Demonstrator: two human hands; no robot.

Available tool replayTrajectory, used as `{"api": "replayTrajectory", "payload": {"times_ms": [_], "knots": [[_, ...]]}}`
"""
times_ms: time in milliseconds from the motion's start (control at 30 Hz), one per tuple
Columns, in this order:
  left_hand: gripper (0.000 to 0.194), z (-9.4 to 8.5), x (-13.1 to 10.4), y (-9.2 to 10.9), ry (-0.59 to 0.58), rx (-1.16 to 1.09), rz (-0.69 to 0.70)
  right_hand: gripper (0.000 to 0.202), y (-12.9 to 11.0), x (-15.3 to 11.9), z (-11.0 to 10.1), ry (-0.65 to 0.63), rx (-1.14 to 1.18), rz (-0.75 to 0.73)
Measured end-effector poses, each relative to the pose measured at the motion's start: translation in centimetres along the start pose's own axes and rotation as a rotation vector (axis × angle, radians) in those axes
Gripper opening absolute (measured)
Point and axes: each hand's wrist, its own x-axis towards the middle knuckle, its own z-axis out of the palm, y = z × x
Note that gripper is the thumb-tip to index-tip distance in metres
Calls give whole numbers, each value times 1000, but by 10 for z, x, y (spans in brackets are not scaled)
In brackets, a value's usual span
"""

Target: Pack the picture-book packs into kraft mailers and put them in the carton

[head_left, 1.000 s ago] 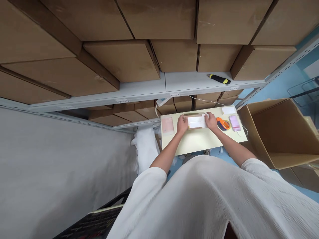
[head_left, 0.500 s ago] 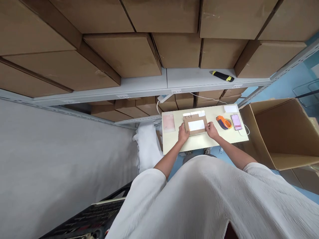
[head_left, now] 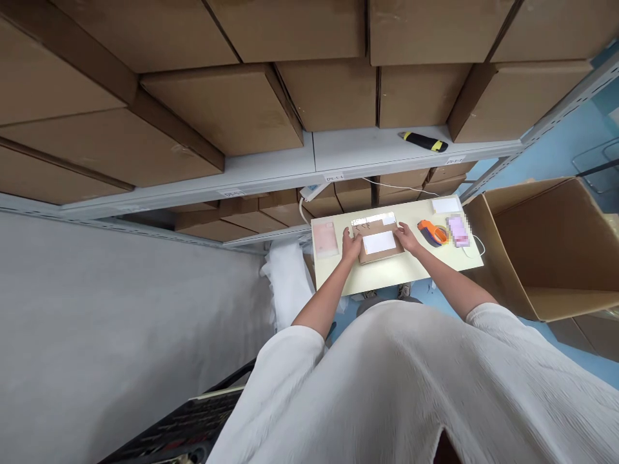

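A small flat cardboard box (head_left: 382,256) lies on the pale tabletop, with a white label (head_left: 380,243) on its upper face and dark markings near its far edge. My left hand (head_left: 351,246) grips the box's left side, thumb at the edge and fingers outside it. On the opposite side, my right hand (head_left: 407,238) holds the right edge; some of its fingertips are hard to make out. Just right of that hand sits an orange and purple tape dispenser (head_left: 432,233). Beside the dispenser is a pinkish phone-like item (head_left: 458,231), partly blurred out.
The small table (head_left: 338,277) also bears a pink flat packet (head_left: 325,238) and a white card-like piece (head_left: 445,205). A large open carton (head_left: 570,238) stands at the right. Shelving (head_left: 271,161) with stacked boxes rises ahead, holding a black-yellow utility knife (head_left: 424,142).
Both hands have shifted farther up along the sides of the box, away from its near corners. The view has tilted slightly.
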Motion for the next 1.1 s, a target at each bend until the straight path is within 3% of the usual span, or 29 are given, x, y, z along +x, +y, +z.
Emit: {"api": "replayTrajectory", "payload": {"times_ms": [200, 333, 600, 700, 800, 900, 1000, 1100], "knots": [[73, -8, -6, 18, 71, -79, 134, 83, -11, -3, -9, 78, 105, -96], [68, -7, -8, 17, 107, -101, 160, 81, -8, 0, -11, 83, 145, -129], [63, 2, -22, -11, 78, -41, 99, 76, 24, -5, -13, 64, -41, -57], [62, -2, -22, -8, 90, 44, 158, 73, 20, -5, -17, 89, -127, -104], [59, -7, -18, 7, 114, 191, 308, 67, 3, -3, -19, 164, -267, -228], [58, -9, -13, 27, 18, 340, 498, 60, -22, -1, -15, 152, -458, -393], [58, -5, -8, 41, -173, 460, 652, 54, -42, -3, -7, -2, -670, -557], [52, -2, -7, 45, -337, 552, 706, 49, -53, -7, 1, -169, -841, -663]]}}
